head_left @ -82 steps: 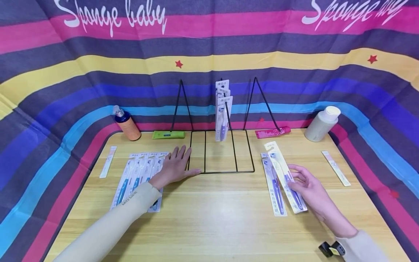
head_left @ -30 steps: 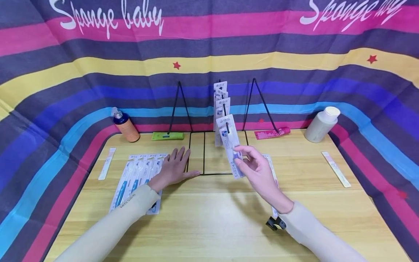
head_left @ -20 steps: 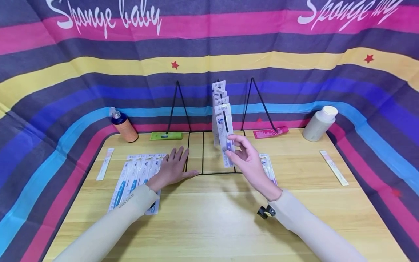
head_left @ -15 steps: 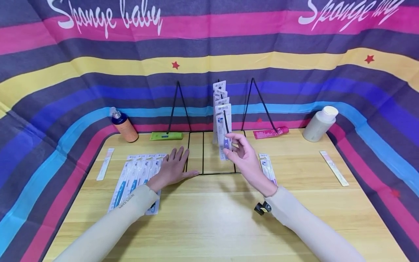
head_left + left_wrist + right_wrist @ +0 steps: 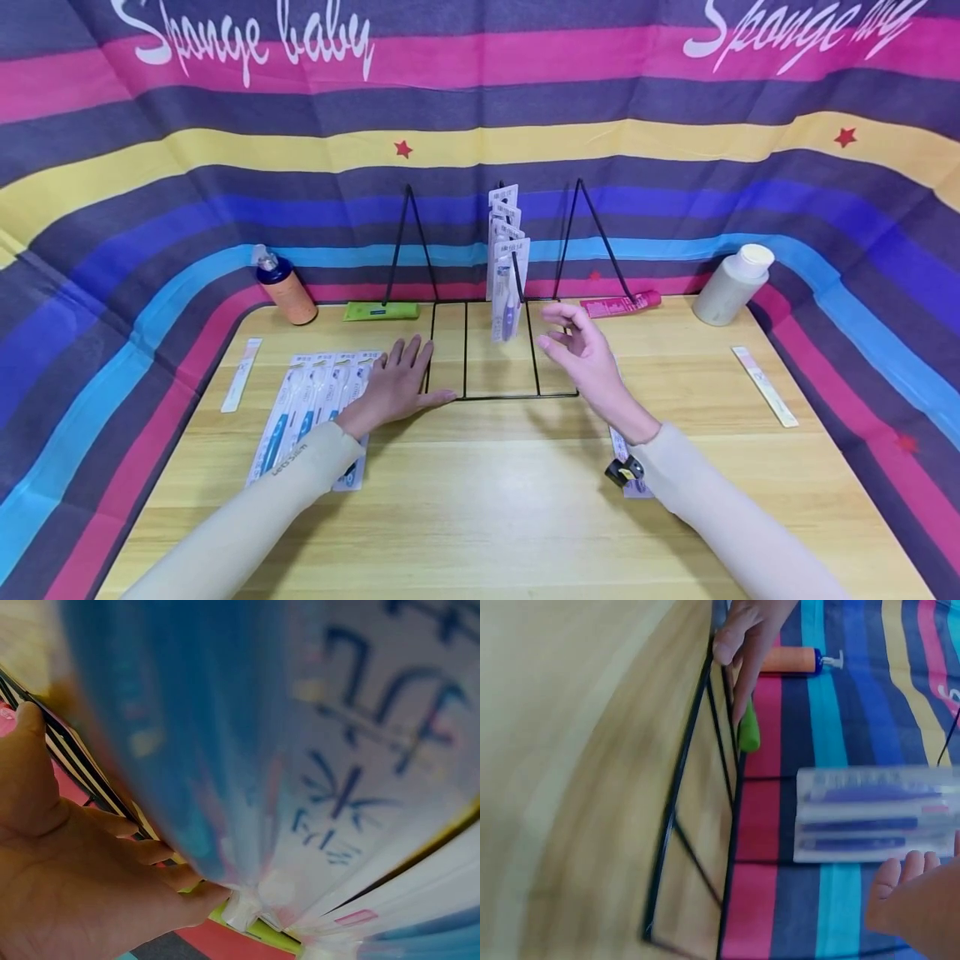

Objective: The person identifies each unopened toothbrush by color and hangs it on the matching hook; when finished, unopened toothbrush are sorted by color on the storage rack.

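Note:
Several packaged purple toothbrushes [image 5: 510,292] hang one in front of another on the middle hook of a black wire rack [image 5: 495,397]. To their right, my right hand [image 5: 581,350] hovers with loosely curved fingers and nothing in them, apart from the packs. In the right wrist view the right hand [image 5: 915,900] appears just below the hanging packs [image 5: 870,817]. My left hand [image 5: 397,379] rests with spread fingers at the rack's left side, partly over packaged blue toothbrushes [image 5: 303,408] on the table. Those blue packs [image 5: 360,750] loom close in the left wrist view.
One purple toothbrush pack [image 5: 637,487] lies partly hidden under my right wrist. At the back are a green tube [image 5: 382,311], a pink tube [image 5: 618,305], an orange pump bottle [image 5: 291,296] and a white bottle [image 5: 731,287]. Slim white packets [image 5: 765,386] lie at both sides.
My right hand has carried a purple toothbrush pack from the table's right side onto the middle hook, let go of it and drawn back to the right. The left hand stays put.

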`<move>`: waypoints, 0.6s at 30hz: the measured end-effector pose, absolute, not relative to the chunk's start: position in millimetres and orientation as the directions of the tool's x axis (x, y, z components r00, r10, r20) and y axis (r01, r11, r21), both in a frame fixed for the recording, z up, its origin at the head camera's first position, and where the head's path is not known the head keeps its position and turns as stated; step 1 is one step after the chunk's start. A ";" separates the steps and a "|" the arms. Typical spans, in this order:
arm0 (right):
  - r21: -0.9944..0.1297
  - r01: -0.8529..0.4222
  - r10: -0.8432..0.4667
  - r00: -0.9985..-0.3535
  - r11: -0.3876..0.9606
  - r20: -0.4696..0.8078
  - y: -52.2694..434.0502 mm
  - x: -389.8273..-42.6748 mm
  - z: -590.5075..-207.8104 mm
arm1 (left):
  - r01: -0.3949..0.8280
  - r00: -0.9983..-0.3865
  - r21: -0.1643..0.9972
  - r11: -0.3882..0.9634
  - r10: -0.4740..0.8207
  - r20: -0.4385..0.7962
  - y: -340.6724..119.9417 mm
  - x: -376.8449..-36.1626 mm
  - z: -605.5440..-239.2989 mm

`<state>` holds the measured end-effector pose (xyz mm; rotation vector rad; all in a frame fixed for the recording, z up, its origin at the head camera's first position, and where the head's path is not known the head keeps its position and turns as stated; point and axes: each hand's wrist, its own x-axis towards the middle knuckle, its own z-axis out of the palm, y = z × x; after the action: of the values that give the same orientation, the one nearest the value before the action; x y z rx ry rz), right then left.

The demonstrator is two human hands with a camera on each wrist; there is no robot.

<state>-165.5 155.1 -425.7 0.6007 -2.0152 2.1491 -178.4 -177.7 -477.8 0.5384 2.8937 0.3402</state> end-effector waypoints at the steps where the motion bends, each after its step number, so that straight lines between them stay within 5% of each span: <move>1: -0.930 -0.354 -0.160 -0.917 -0.095 0.366 160.7 -163.7 -427.1 | 0.334 -0.918 0.254 0.908 0.374 -0.130 -177.6 -178.5 -478.1; 9: -0.975 -0.220 -0.046 -0.975 0.021 0.219 216.5 -145.7 -448.5 | 0.344 -0.916 0.264 0.901 0.383 -0.114 -176.9 -177.7 -481.0; 18: -0.966 0.145 -0.011 -0.988 0.213 -0.151 263.4 -122.4 -467.6 | 0.337 -0.919 0.258 0.905 0.376 -0.119 -176.1 -177.7 -479.6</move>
<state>-122.4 263.4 -467.6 -0.1410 -2.5406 2.0484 -177.7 -176.1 -479.6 0.5471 2.9035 0.3499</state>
